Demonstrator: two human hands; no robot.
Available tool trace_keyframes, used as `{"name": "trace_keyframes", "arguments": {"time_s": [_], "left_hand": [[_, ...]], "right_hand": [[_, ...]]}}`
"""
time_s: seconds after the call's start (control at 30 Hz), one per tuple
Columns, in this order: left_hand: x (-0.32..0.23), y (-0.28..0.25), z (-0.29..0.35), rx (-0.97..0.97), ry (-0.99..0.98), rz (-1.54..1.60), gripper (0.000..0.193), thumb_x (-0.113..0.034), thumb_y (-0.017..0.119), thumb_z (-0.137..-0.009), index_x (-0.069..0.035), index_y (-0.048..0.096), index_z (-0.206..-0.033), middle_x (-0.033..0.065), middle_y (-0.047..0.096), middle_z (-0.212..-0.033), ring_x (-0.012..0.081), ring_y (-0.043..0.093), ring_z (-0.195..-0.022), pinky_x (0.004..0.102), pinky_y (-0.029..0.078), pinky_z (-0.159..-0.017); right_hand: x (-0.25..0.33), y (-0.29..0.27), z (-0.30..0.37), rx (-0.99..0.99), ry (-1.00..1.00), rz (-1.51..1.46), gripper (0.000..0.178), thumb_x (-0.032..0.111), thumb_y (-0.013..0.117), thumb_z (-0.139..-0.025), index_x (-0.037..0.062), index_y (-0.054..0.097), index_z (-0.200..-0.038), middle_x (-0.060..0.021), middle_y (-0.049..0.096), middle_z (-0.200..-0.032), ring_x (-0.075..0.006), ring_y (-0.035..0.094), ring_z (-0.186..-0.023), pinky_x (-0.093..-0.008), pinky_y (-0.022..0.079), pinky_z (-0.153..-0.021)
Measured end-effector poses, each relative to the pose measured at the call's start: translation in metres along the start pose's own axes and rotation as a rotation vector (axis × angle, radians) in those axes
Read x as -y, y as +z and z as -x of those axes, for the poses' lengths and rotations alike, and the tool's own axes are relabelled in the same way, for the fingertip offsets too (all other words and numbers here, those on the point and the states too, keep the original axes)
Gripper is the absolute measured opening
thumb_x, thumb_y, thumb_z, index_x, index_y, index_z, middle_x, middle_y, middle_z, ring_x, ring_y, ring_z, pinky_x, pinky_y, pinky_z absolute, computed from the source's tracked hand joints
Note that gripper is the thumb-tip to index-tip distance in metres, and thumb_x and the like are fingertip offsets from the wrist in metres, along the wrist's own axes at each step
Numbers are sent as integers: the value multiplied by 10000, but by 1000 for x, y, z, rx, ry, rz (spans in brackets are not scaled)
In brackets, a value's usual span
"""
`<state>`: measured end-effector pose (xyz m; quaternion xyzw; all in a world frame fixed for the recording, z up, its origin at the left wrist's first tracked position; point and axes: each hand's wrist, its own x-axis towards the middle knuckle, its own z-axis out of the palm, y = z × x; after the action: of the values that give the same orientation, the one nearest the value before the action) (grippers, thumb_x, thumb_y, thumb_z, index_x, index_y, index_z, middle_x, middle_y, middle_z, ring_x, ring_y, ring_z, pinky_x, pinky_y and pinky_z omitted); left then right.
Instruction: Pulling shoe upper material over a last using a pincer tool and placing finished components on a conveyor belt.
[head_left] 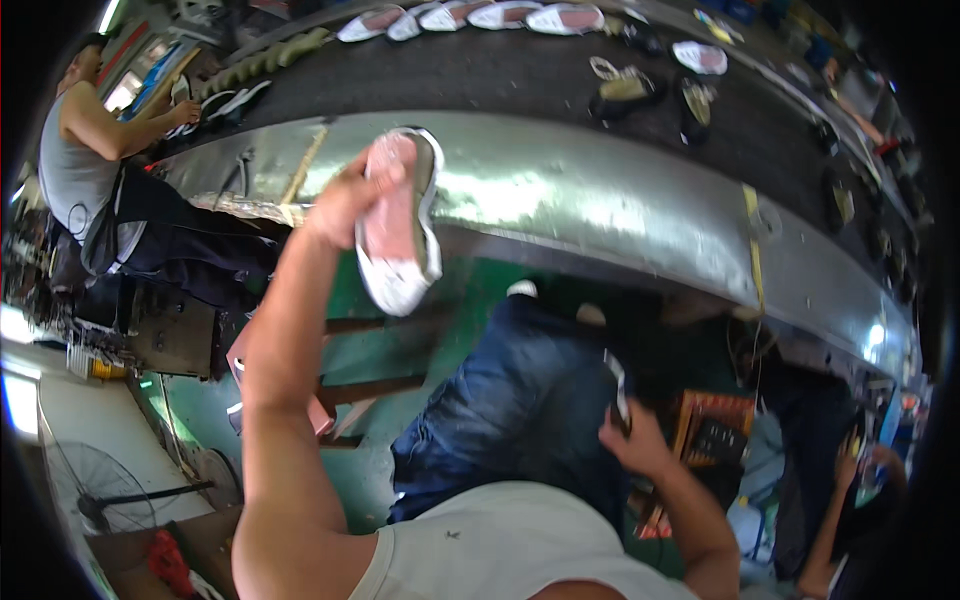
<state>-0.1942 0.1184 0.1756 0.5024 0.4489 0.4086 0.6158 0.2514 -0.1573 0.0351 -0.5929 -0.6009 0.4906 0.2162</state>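
Observation:
My left hand grips a shoe near one end, holding it up in front of the metal edge of the bench. Its underside faces me, with a pink bottom, white material folded around one end and an olive-grey side. Low at the right, by my thigh, my right hand is closed around a slim hand tool with a dark handle and a shiny metal end. That metal end points up and away from me; its exact kind is too small to tell.
A dark conveyor belt runs behind a metal ledge. White-edged shoes line its far side; several dark shoes lie nearer. A person works at the left, another person's arm shows at right. A fan stands lower left.

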Motion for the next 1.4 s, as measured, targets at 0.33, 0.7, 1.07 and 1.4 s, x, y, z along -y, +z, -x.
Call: {"name": "trace_keyframes", "arguments": {"time_s": [0.33, 0.7, 1.07, 1.4], "left_hand": [[225, 221, 144, 343, -68, -118, 1171, -211, 936, -685, 11, 221, -1586, 155, 531, -1434, 227, 459, -1349, 343, 338, -1148], [229, 202, 100, 810, -482, 169, 1240, 41, 805, -696, -117, 10, -1635, 138, 330, -1581, 209, 395, -1403, 337, 315, -1164], [215, 218, 111, 545, -332, -356, 828, -27, 761, -826, 27, 336, -1534, 162, 509, -1447, 232, 563, -1245, 337, 516, -988], [226, 214, 124, 288, -459, 2, 474, -47, 712, -894, 6, 578, -1345, 115, 596, -1349, 216, 618, -1184, 309, 534, -924]], "right_hand": [[16, 35, -57, -164, -23, 91, 734, 358, 902, -697, -60, 532, -1173, -213, 691, -1110, -323, 695, -1025, -393, 537, -881], [-23, 23, -62, -56, -20, -144, 579, 278, 851, -799, -10, 550, -1201, -125, 684, -1152, -192, 639, -1063, -351, 494, -954], [-40, 11, -83, -53, 38, -228, 569, 313, 841, -788, -30, 565, -1148, -183, 689, -1151, -300, 676, -1052, -393, 509, -918], [-32, 5, -88, -21, 15, -280, 675, 368, 855, -772, -60, 529, -1180, -217, 682, -1190, -321, 671, -1113, -392, 510, -951]]}}
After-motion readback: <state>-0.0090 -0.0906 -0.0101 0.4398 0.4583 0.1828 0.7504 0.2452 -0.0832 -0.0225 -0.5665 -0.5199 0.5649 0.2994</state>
